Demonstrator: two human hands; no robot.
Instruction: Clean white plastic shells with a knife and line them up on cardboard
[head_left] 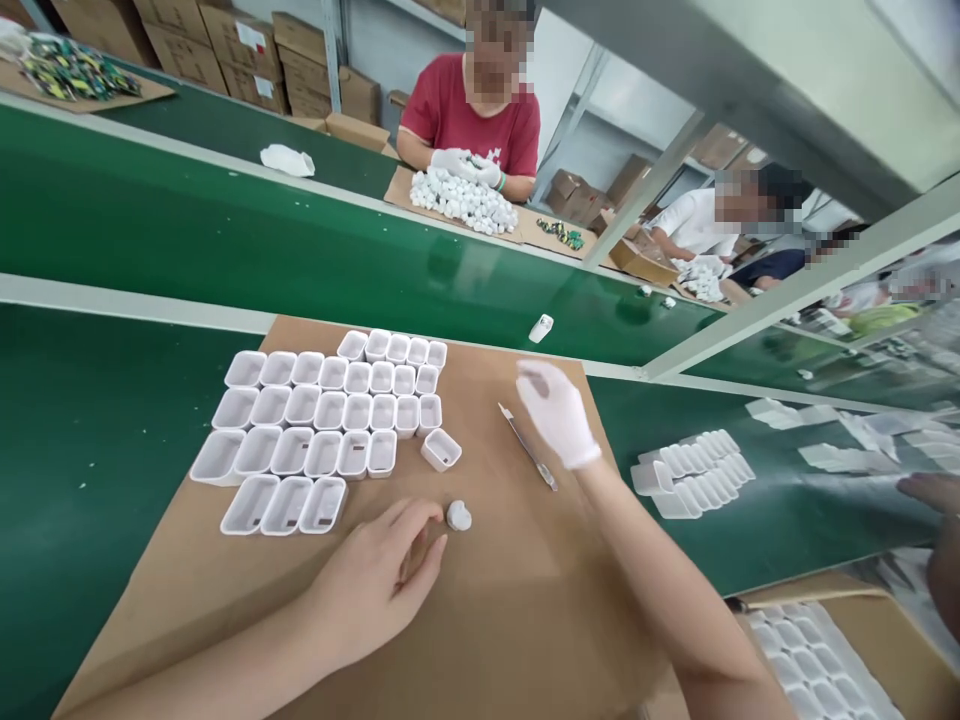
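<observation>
My left hand, bare, rests over the cardboard sheet with its fingers curved and a gap between thumb and forefinger. It holds nothing. Just beyond its fingertips lies a small white roll or wad. My right hand, in a white glove, hovers near the far right of the sheet, fingers bent and apart, with nothing seen in them. Beside it lies a thin pen-like tool. Rows of small white open-topped boxes stand on the left, and one box sits tilted apart from them.
Behind the sheet runs a green conveyor belt carrying a white piece. Stacked white boxes stand at right, above a carton of white parts. Across the belt, a person in red handles a white heap.
</observation>
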